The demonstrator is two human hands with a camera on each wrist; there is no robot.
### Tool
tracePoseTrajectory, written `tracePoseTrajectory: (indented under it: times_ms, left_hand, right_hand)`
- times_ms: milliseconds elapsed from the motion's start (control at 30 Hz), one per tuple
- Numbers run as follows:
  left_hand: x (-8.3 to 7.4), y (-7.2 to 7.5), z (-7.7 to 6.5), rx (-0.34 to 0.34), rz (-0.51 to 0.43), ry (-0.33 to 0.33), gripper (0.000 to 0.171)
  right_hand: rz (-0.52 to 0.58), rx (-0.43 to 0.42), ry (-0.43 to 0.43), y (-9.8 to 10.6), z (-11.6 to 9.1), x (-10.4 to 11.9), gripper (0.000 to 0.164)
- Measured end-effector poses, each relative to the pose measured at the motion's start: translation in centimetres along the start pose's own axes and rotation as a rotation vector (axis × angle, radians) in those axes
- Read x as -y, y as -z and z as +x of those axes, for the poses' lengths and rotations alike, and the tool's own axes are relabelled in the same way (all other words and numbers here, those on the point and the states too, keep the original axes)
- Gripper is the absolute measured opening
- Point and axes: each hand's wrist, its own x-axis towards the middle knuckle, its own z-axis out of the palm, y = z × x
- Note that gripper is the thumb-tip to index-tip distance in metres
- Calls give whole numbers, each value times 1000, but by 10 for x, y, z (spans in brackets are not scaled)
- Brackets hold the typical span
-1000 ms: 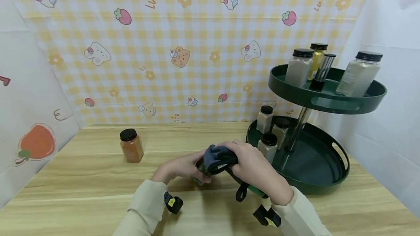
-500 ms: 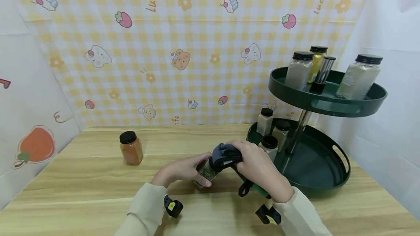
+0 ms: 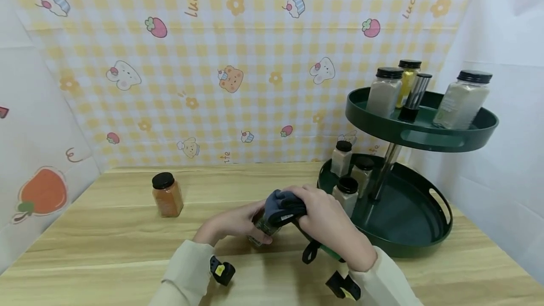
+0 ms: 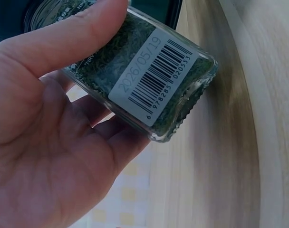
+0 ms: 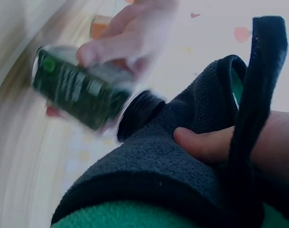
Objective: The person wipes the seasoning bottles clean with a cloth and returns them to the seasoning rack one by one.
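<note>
My left hand point(image 3: 233, 223) grips a square glass jar of dried green herbs point(image 4: 135, 66), tilted on its side just above the table. Its barcode label faces the left wrist camera, and its black lid point(image 5: 139, 114) points toward my right hand. A dark grey-blue cloth with a green underside point(image 5: 158, 147) is bunched in my right hand point(image 3: 325, 214), thumb on top. In the right wrist view the cloth lies against the lid. From the head view, the cloth covers the lid, and a black hanging loop point(image 3: 311, 251) dangles below it.
A jar of orange powder point(image 3: 167, 197) stands left on the wooden table point(image 3: 106, 249). At right rises a two-tier dark green rack point(image 3: 408, 235). Its upper tray point(image 3: 418, 133) carries several containers; black-lidded jars point(image 3: 341, 159) stand on the lower one, close beside my right hand.
The cloth and right hand shifted right, exposing more of the herb jar, then came back left over its lid. Both hands keep their hold.
</note>
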Motion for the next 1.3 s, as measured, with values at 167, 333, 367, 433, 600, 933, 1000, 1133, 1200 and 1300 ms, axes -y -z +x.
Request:
tracePoseTrajectory:
  times_ms: [167, 333, 367, 433, 600, 933, 1000, 1133, 1200, 1300]
  left_hand:
    - [-1, 0, -2, -12, 17, 25, 59]
    - [-2, 1, -4, -10, 22, 21, 54]
    - [-2, 1, -4, -11, 26, 20, 54]
    - [-1, 1, -4, -12, 25, 24, 55]
    - [1, 0, -4, -5, 6, 25, 67]
    - [0, -1, -2, -13, -12, 30, 65]
    - [-1, -1, -2, -17, -10, 33, 68]
    - [0, -2, -2, -24, 10, 36, 62]
    - [0, -2, -2, -26, 13, 36, 58]
    - [-1, -2, -2, -22, 1, 27, 64]
  right_hand:
    - [-56, 7, -58, -6, 6, -12, 47]
    - [-60, 18, -65, -9, 8, -15, 48]
    - [-63, 18, -58, -9, 8, -14, 48]
    - [-60, 16, -43, -8, 6, -11, 49]
    - [0, 22, 22, -2, -1, 2, 49]
    - [3, 12, 25, 2, -1, 4, 50]
    - [-17, 17, -7, 0, 1, -1, 49]
    - [-57, 29, -54, -2, 5, -7, 50]
    - [-65, 32, -56, -3, 5, -8, 50]
    - [-54, 38, -18, -1, 3, -4, 51]
